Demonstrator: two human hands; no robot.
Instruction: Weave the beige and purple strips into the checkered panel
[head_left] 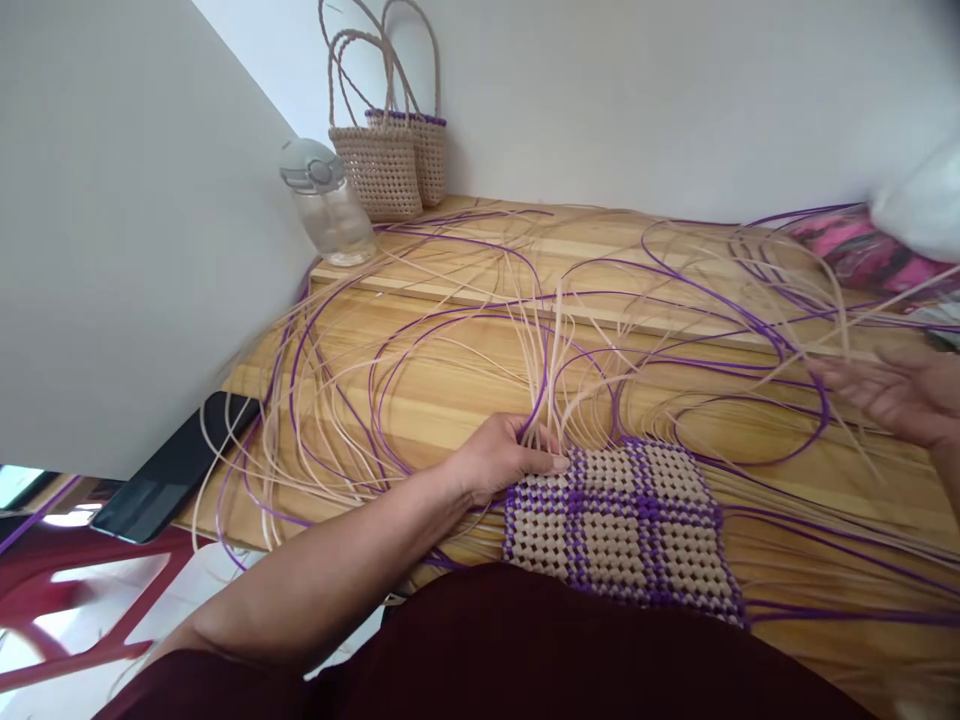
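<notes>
A woven panel [611, 545] in beige with purple bands lies on the wooden table, its lower edge against the dark red shirt. Long beige and purple strands [555, 370] fan out from its edges. My left hand [502, 458] is closed at the panel's upper left corner, thumb on the weave and fingers around several upright strands. Off to the right, my right hand [892, 390] is raised over the strands, somewhat blurred, with its fingers stretched out. Pale strands pass close to its fingertips; none is plainly gripped.
Two woven bags [379, 170] with looped handles stand at the back wall beside a clear bottle [334, 215]. A dark phone [176, 465] lies at the left table edge. Pink and white bags [862, 245] sit at the back right. Loose strands spread across the wooden table [450, 390].
</notes>
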